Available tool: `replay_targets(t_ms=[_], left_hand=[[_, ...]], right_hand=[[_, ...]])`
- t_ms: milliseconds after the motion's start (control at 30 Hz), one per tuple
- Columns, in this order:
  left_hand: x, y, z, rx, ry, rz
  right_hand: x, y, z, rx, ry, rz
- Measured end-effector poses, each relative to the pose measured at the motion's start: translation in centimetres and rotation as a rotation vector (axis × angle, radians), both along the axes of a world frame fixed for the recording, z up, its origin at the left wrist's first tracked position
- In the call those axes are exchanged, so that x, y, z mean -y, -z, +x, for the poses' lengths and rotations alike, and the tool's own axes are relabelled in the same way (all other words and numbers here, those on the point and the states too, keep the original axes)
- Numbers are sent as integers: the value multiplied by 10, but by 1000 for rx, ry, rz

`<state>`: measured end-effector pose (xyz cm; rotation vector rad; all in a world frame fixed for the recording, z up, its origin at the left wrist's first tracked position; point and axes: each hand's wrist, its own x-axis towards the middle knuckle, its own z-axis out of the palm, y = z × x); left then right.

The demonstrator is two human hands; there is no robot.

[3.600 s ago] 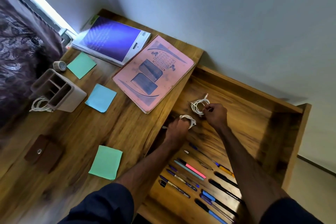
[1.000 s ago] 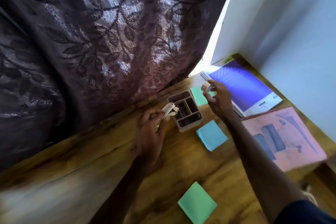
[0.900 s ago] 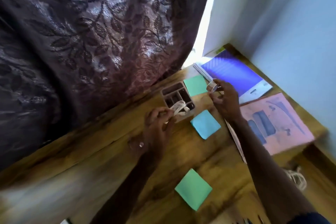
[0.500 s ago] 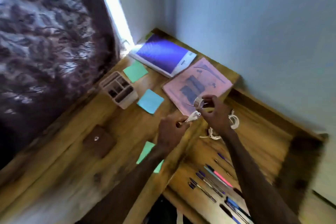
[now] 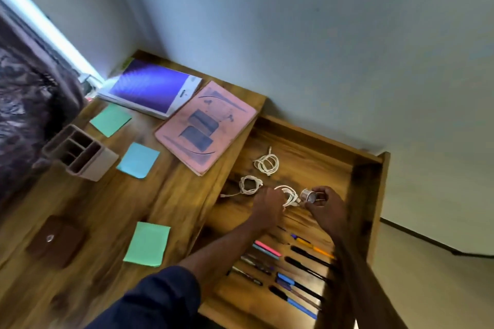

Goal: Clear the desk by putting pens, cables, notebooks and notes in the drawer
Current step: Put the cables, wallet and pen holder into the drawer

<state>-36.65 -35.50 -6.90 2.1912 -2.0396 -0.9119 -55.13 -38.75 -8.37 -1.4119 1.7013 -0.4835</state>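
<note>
Both hands are inside the open wooden drawer (image 5: 366,195). My left hand (image 5: 268,204) grips a coiled white cable (image 5: 290,195) low over the drawer floor. My right hand (image 5: 322,204) pinches a small roll of tape (image 5: 308,196) just right of that coil. Two more white cable coils (image 5: 266,164) (image 5: 248,185) lie on the drawer floor behind. Several pens (image 5: 291,267) lie in rows at the drawer's near end. On the desk (image 5: 101,222) rest a purple notebook (image 5: 153,87), a pink notebook (image 5: 205,124), and green (image 5: 111,119) (image 5: 147,244) and blue (image 5: 138,160) sticky notes.
A beige pen organiser (image 5: 80,152) lies on the desk's left side, with a brown leather case (image 5: 54,240) nearer me. A dark patterned curtain (image 5: 24,104) hangs at far left. A pale wall (image 5: 294,35) runs behind the desk and drawer.
Both hands carried the cable and the tape roll from beside the organiser across the desk and down into the drawer. The view swung from the curtain to the drawer.
</note>
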Motion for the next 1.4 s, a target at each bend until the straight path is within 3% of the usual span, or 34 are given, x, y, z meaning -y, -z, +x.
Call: replay_targets(t_ms=[133, 267, 733, 933, 1100, 1200, 1400], left_hand=[[5, 31, -17, 193, 126, 17], [-2, 55, -13, 257, 225, 64], [18, 65, 9, 138, 279, -113], [23, 61, 23, 105, 262, -174], [25, 42, 40, 107, 249, -246], [22, 19, 56, 43, 171, -316], [4, -31, 103, -94, -52, -435]], right_hand=[[3, 19, -12, -62, 16, -15], [12, 28, -12, -112, -56, 39], [122, 57, 56, -307, -262, -178], [132, 85, 68, -385, -337, -121], [108, 59, 82, -352, -219, -111], [90, 27, 103, -303, -144, -256], [50, -39, 177, -156, -212, -439]])
